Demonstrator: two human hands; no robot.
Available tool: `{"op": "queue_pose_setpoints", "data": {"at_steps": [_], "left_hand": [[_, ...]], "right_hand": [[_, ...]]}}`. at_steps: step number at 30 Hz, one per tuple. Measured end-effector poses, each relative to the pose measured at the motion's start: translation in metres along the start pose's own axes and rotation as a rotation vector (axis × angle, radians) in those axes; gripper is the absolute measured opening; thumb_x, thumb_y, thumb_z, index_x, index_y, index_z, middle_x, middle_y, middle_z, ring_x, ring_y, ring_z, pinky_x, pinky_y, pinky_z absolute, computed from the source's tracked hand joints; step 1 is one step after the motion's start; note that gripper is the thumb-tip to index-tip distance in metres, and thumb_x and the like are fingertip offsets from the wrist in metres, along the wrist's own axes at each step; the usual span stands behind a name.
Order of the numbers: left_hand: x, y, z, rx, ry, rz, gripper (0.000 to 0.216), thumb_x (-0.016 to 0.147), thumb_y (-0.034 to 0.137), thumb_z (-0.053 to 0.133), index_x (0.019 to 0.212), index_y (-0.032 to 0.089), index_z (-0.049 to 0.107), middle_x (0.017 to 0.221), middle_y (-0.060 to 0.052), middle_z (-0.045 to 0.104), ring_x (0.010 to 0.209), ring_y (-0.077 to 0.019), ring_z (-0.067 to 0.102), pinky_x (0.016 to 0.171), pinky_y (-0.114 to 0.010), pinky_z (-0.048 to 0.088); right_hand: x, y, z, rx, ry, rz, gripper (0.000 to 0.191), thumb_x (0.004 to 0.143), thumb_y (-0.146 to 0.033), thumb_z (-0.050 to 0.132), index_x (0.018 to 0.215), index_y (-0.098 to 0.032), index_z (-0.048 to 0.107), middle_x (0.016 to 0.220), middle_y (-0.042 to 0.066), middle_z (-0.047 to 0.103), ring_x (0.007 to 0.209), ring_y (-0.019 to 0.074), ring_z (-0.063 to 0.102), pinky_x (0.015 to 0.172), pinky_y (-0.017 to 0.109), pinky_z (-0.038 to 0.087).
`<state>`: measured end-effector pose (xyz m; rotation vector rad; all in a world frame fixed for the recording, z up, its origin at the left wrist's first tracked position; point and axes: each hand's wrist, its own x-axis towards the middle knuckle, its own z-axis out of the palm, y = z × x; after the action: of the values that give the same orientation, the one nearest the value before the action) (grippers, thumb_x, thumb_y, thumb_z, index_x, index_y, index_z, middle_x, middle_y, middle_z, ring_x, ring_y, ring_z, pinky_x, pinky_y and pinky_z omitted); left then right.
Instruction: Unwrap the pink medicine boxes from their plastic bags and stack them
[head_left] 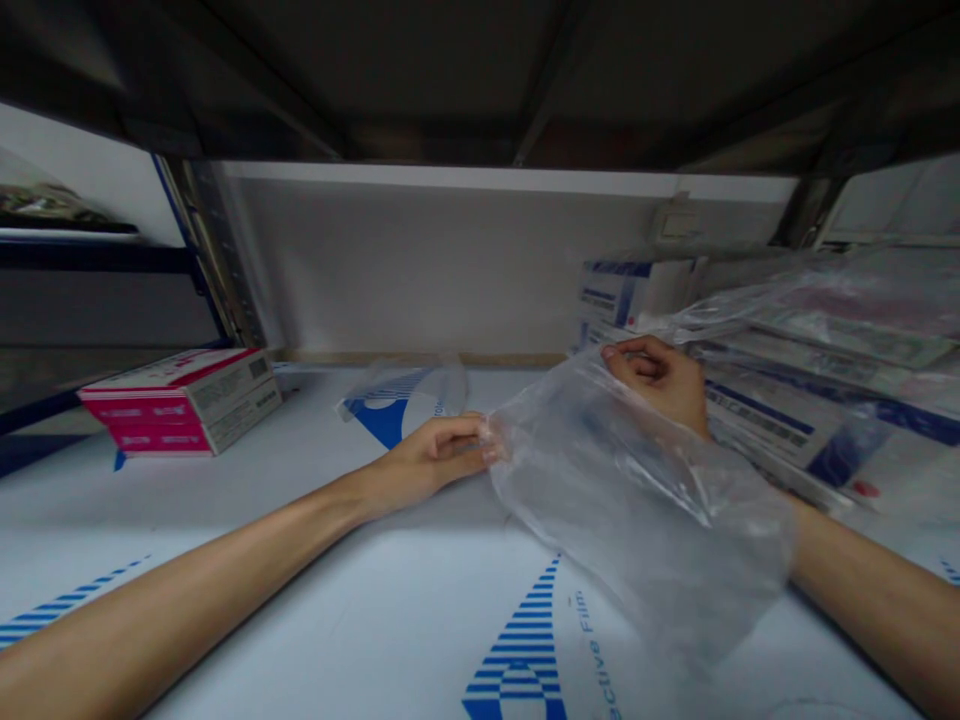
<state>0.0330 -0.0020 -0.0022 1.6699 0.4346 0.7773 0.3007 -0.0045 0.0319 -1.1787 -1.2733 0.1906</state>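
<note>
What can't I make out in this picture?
All in the head view:
Part of the right forearm: behind the clear plastic bag.
Print on the pink-and-white boxes: blurred and too small.
The number of blue-and-white boxes: wrinkled plastic and the right edge hide some.
What the far-left pile is: blurred, cut by the left edge.

The white shelf (337, 620), showing blue print (517, 660), is bearing pink boxes (157, 420) stacked at the left. A clear bag (441, 385) is lying toward the back, and blue-and-white boxes (765, 410) are standing piled at the right.
</note>
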Motion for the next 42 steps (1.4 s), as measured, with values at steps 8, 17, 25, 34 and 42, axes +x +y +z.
{"op": "queue_pose_setpoints", "data": {"at_steps": [8,17,25,34,42], "left_hand": [[0.000,0.005,-0.019,-0.214,0.057,-0.065,0.020,0.076,0.036,0.078,0.084,0.018,0.077,0.095,-0.006,0.074,0.097,-0.0207,0.065,0.096,-0.035,0.045],[0.003,-0.004,-0.027,0.635,0.158,0.044,0.020,0.081,0.037,0.068,0.074,0.018,0.072,0.097,-0.007,0.064,0.085,-0.0183,0.060,0.074,-0.029,0.045],[0.003,0.005,-0.033,0.585,0.318,-0.144,0.022,0.077,0.036,0.066,0.064,0.020,0.059,0.054,0.002,0.060,0.049,-0.0133,0.055,0.050,-0.023,0.038],[0.003,0.009,-0.030,0.749,0.517,-0.050,0.008,0.072,0.024,0.064,0.067,0.020,0.061,0.055,0.002,0.061,0.051,-0.0157,0.057,0.056,-0.026,0.039],[0.005,0.019,-0.022,-0.092,0.567,-0.038,0.060,0.064,0.017,0.071,0.114,0.026,0.039,0.073,0.005,0.065,0.067,-0.0177,0.068,0.068,-0.033,0.055]], "right_hand": [[-0.002,-0.014,-0.002,0.057,0.039,0.060,0.016,0.078,-0.031,0.068,0.084,-0.021,0.058,0.042,-0.006,0.055,0.033,0.0135,0.049,0.035,0.022,0.033],[0.005,-0.011,0.000,0.262,0.110,0.013,0.038,0.075,-0.058,0.072,0.076,-0.026,0.051,0.042,-0.007,0.054,0.029,0.0132,0.044,0.029,0.025,0.035],[0.006,-0.016,-0.002,0.491,-0.084,0.287,0.044,0.077,-0.044,0.070,0.045,-0.022,0.048,0.043,0.001,0.056,0.032,0.0112,0.046,0.032,0.024,0.034],[0.003,-0.016,-0.002,0.626,-0.179,0.284,0.033,0.084,-0.043,0.063,0.061,-0.020,0.061,0.060,0.004,0.068,0.046,0.0136,0.059,0.046,0.025,0.050],[0.002,-0.011,0.002,0.623,-0.356,0.549,0.023,0.091,-0.032,0.051,0.100,-0.020,0.069,0.097,0.009,0.077,0.085,0.0190,0.074,0.076,0.029,0.059]]}}
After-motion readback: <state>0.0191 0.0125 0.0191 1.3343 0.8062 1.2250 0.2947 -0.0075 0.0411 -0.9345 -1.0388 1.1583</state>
